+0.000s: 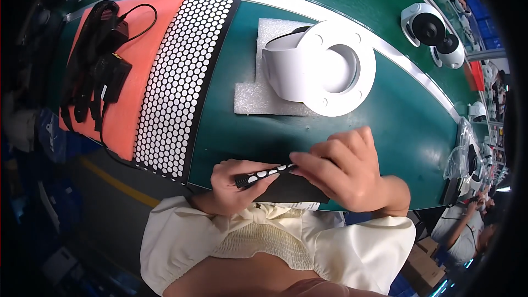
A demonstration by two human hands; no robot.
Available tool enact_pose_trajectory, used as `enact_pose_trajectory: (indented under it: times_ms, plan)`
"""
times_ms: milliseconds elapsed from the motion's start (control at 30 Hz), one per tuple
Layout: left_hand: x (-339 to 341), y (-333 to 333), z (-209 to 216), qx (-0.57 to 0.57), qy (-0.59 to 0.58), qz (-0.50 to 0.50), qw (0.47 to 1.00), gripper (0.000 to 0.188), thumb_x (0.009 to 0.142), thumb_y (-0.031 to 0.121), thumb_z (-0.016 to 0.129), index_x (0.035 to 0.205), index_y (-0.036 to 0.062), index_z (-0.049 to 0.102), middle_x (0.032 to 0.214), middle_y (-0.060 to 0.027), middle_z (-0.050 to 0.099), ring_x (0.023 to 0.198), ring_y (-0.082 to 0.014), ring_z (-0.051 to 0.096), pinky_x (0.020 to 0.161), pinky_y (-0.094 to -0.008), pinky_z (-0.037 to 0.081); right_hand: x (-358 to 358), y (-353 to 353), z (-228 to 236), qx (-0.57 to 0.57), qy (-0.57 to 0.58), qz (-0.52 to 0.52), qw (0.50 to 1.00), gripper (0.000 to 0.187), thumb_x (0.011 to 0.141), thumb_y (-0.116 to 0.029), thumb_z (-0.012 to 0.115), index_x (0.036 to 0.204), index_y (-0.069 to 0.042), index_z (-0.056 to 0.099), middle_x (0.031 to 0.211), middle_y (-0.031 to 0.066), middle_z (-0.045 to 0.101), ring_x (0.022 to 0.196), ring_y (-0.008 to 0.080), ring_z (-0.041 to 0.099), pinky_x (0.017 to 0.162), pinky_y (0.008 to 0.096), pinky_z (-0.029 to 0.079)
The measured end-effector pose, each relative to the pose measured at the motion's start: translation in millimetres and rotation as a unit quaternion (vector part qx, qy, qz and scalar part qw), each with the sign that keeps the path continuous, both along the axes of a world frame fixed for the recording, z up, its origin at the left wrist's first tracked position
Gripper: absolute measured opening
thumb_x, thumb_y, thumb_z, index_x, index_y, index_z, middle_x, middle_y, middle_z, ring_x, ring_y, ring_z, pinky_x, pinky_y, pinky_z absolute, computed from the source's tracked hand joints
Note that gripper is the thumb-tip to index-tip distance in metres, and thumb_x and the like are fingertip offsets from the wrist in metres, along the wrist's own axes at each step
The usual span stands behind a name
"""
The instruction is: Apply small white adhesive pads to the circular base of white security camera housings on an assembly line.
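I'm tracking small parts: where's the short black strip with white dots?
In the head view, the dotted strip is below centre, held between the left hand and right hand, nearer the wearer than the ring-based white device.

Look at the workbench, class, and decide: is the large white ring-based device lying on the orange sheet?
No, the white device lies over the pale foam, right of the orange sheet.
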State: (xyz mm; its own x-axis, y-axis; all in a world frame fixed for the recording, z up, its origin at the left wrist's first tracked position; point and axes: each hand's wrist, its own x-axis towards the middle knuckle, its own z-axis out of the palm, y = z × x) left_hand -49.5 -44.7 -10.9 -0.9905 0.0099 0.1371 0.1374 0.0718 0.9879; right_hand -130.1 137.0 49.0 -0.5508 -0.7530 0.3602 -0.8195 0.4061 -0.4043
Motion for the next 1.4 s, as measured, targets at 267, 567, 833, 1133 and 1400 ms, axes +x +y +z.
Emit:
enact_pose_trajectory:
  times_ms: [267,567,833,1133,1400]
  plan:
    - [-5,3,3,0.008,-0.026,0.013,1.0,0.015,0.068,-0.004,0.065,0.082,-0.0022,0.061,0.071,-0.0085,0.063,0.057,-0.0082,0.057,0.051,-0.0192,0.044,-10,2,-15,-0.08,0.132,0.072,0.985,0.026,0.048,-0.009,0.058,0.073,-0.01,0.063,0.067,0.0011,0.05,0.057,0.0137,0.041,0.047,0.0235,0.031]
    - [-11,6,3,0.056,-0.066,0.03,0.996,0.012,0.069,-0.003,0.065,0.078,-0.0022,0.057,0.062,-0.0032,0.058,0.053,-0.0021,0.049,0.047,-0.0167,0.04,-86,-5,24,-0.229,-0.141,-0.055,0.962,0.032,0.067,0.002,0.064,0.094,0.004,0.047,0.081,0.0088,0.053,0.069,0.0136,0.049,0.061,0.0238,0.036]
    - [-15,5,9,0.037,-0.107,0.026,0.993,0.012,0.069,0.001,0.066,0.078,-0.0008,0.058,0.063,-0.003,0.059,0.053,-0.003,0.05,0.048,-0.0172,0.041,-116,-24,16,-0.21,-0.27,-0.046,0.938,0.028,0.076,0.008,0.051,0.102,0.001,0.044,0.081,0.0031,0.052,0.076,0.0068,0.05,0.066,0.0175,0.038]
    - [-17,6,6,0.049,-0.107,0.027,0.993,0.014,0.069,0.001,0.067,0.079,-0.0009,0.058,0.065,-0.0033,0.06,0.054,-0.0032,0.051,0.049,-0.0176,0.041,-117,-25,16,-0.045,0.118,-0.023,0.992,0.037,0.063,0.004,0.062,0.099,-0.004,0.056,0.069,0.0014,0.056,0.064,0.0131,0.052,0.06,0.0242,0.037]
    - [-19,5,6,0.036,-0.111,0.022,0.993,0.013,0.07,0.001,0.066,0.08,-0.0008,0.057,0.065,-0.004,0.06,0.055,-0.0035,0.051,0.05,-0.0179,0.042,-123,4,12,-0.164,-0.026,-0.057,0.984,0.026,0.071,0.003,0.056,0.097,0.005,0.051,0.084,0.0078,0.061,0.073,0.0151,0.055,0.065,0.0238,0.036]
